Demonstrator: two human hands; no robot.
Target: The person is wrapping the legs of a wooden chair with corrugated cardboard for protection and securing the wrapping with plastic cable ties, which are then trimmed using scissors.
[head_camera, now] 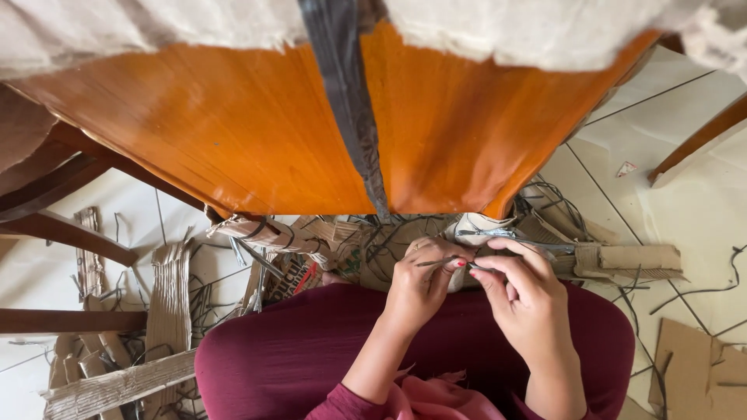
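The orange wooden tabotop fills the top of the view — correction, the orange wooden tabletop [233,132], one of it, with a single dark strap [342,93] running down its middle and pale cloth [156,27] draped along its far edge. Below it the tiled floor [685,194] is strewn with work in progress: torn corrugated cardboard pieces [167,299], at least six by my count, several already rolled or shredded into strips, and a tangle of dark thin cords [389,233] too many to count. So plenty looks stripped already, and plenty of loose material is left lying about.

Down to the lap in maroon cloth [311,350]: two hands at work. The left hand [416,284] and the right hand [525,299] meet over the knees, each grip pressed together, pinching one thin dark strip [451,263] stretched between the fingertips, just in front of the tabletop's near edge.
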